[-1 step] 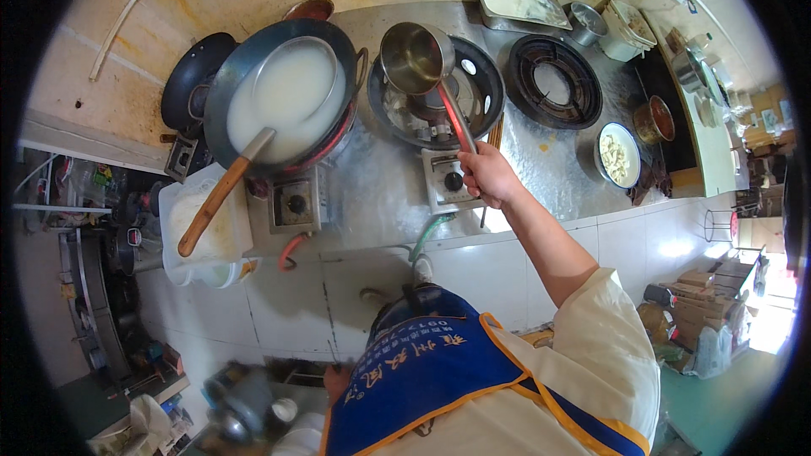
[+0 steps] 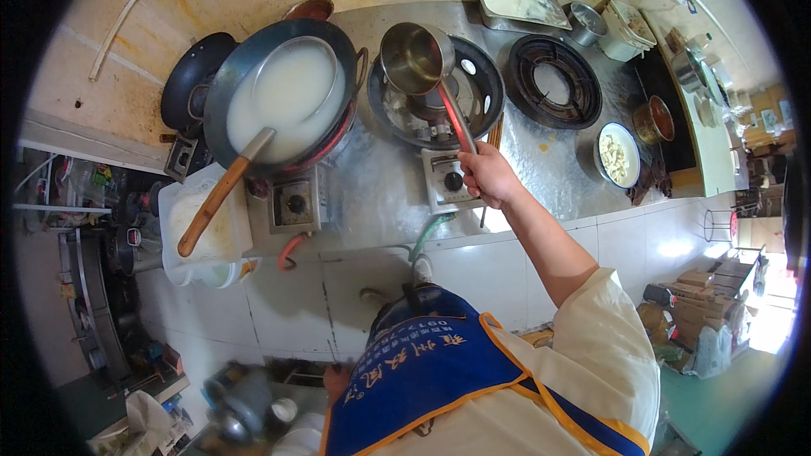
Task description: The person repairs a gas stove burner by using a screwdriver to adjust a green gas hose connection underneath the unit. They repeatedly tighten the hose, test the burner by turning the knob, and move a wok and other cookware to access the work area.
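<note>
My right hand (image 2: 490, 176) is closed around the long handle of a steel saucepan (image 2: 414, 44), part of which looks red. The pan is tilted above a gas burner (image 2: 397, 118) with a dark round surround; its inside looks yellowish, and I cannot tell how much liquid it holds. Low in the picture, my left hand (image 2: 335, 380) is partly covered by my blue apron; a thin dark thing rises from its closed fingers. At left, a wok (image 2: 221, 110) of milky liquid stands on another burner. A large wooden-handled ladle (image 2: 221, 203) rests in it.
A black ring burner (image 2: 555, 122) sits right of the pan. Around it are a bowl of pale pieces (image 2: 615, 156), a reddish-filled pot (image 2: 655, 121) and a steel tray (image 2: 522, 25). A white plastic tub (image 2: 173, 262) stands below the ladle handle; hoses (image 2: 291, 247) hang from the counter edge.
</note>
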Demonstrator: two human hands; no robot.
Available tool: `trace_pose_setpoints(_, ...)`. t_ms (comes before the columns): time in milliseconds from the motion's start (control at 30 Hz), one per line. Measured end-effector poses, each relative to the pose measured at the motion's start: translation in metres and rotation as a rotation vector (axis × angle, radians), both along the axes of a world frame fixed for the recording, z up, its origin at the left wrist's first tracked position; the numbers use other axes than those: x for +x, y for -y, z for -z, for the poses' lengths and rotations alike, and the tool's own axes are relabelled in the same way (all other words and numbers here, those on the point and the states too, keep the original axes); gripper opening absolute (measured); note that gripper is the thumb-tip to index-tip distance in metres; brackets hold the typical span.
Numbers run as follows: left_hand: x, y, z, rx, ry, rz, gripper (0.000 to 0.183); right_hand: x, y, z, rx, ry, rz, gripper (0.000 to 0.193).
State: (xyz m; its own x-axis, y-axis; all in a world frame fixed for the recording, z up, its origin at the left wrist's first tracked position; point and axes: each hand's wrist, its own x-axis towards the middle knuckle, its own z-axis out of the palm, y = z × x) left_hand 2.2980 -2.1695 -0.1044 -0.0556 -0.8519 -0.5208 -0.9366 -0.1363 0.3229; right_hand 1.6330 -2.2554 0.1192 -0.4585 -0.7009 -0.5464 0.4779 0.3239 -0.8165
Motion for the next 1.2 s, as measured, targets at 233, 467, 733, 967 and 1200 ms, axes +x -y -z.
trace_pose_setpoints(233, -0.015, 0.010, -0.032, 0.061, -0.053, 0.005, 0.034, 0.002, 0.000, 0.004, -0.008, -0.015, 0.012, 0.012)
trace_pose_setpoints(467, -0.039, 0.020, -0.058, 0.141, 0.103, -0.005, 0.036, 0.004, -0.001, -0.003, 0.008, -0.070, 0.015, 0.015)
trace_pose_setpoints(733, -0.017, 0.017, -0.036, 0.101, -0.020, -0.035, 0.036, 0.005, -0.002, -0.003, -0.001, -0.155, 0.007, 0.015)
trace_pose_setpoints(967, -0.030, 0.022, -0.044, 0.147, 0.091, -0.046, 0.034, 0.003, -0.005, 0.007, -0.006, -0.195, 0.018, 0.014)
trace_pose_setpoints(1200, -0.019, 0.020, -0.036, 0.078, -0.009, -0.012, 0.035, 0.007, -0.007, 0.004, 0.046, -0.263, 0.001, 0.018)
